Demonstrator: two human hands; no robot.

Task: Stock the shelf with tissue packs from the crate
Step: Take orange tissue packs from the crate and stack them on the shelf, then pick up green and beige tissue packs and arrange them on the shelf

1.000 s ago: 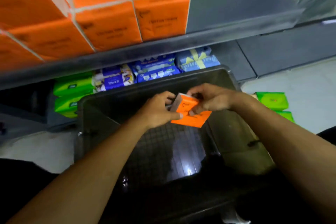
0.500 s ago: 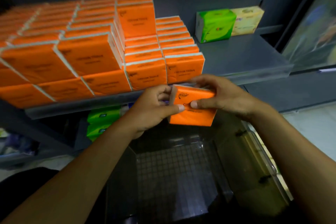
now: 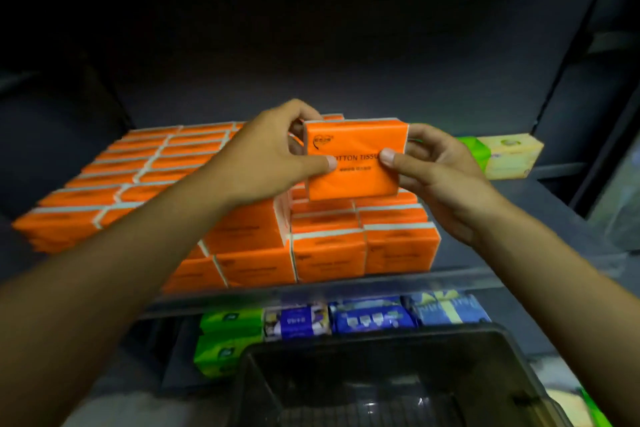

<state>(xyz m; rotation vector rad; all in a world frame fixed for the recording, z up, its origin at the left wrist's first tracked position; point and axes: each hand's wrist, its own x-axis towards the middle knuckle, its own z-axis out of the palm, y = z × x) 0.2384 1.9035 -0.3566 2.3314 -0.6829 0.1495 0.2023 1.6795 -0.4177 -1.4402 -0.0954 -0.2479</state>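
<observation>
Entry: one orange tissue pack, printed face toward us, which we are holding upright above the lower right-hand rows of the stacked orange packs on the shelf. The left hand is gripping its left end, thumb pressing the face; the right hand is pinching its right end likewise. Change: a second ago we were lifting this pack over the crate; now we are carrying it clear of the shelf lip, over the stack. Whether it is touching the packs beneath, we cannot tell. Judgement: we are entering the placing step, and the visible part of the crate is showing no packs.
</observation>
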